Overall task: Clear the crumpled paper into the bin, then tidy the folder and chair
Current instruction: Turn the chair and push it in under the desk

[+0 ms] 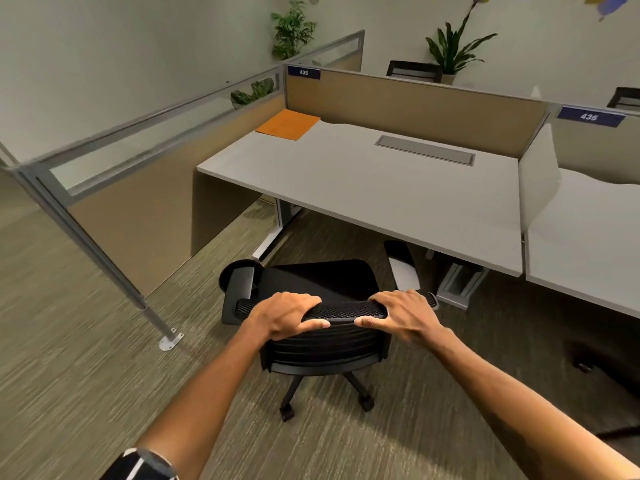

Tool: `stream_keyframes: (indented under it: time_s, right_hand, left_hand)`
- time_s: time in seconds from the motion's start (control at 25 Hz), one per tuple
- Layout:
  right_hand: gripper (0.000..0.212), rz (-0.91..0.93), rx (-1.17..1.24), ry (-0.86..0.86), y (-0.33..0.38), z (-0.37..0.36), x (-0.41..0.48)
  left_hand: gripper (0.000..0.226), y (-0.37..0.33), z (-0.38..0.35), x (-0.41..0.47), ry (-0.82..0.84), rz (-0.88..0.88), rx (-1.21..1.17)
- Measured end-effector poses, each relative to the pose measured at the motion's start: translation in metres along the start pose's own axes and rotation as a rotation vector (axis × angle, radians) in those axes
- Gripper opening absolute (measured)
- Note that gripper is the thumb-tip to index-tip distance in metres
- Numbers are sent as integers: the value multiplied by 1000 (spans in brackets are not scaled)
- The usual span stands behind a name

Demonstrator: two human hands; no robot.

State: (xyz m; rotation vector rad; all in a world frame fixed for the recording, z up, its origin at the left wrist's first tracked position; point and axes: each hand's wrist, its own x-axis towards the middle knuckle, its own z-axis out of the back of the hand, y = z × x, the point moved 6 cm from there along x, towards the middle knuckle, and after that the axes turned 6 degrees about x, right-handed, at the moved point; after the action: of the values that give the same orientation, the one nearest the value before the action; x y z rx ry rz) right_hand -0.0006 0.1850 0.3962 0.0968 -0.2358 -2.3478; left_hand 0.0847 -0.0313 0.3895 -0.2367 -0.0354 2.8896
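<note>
While the black chair (322, 282) stands on the carpet (86, 341) at lower centre, short of the white desk (381, 192), we see the orange folder (288, 124) flat at the desk's upper-left corner by the beige partition (415, 102). Our left hand (289, 315) and right hand (403, 311) both curl over the chair's backrest top, thumbs pressed against its near side.

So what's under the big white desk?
Under the white desk you can see metal legs, carpet, and a black-and-white bin. The desktop hides the rest, including inside the bin.
</note>
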Motion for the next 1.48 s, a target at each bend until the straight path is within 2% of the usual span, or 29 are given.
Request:
stream_keyframes:
  time_s: [0.36, 0.92, 1.12, 1.28, 1.48]
  right_hand:
    - [89, -78, -53, -96, 13, -3, 27]
    - [90, -191, -86, -121, 12, 7, 116]
    - [90, -241, -85, -124, 8, 8, 150]
    - [92, -273, -75, -131, 3, 9, 177]
    - [90, -313, -77, -143, -2, 12, 207]
  left_hand:
    - [79, 39, 3, 18, 27, -71, -22]
    - [74, 122, 28, 85, -9, -144, -36]
    - [85, 156, 32, 118, -38, -161, -5]
    - [82, 180, 37, 143, -81, -190, 16]
    - [87, 210, 39, 170, -154, -130, 68]
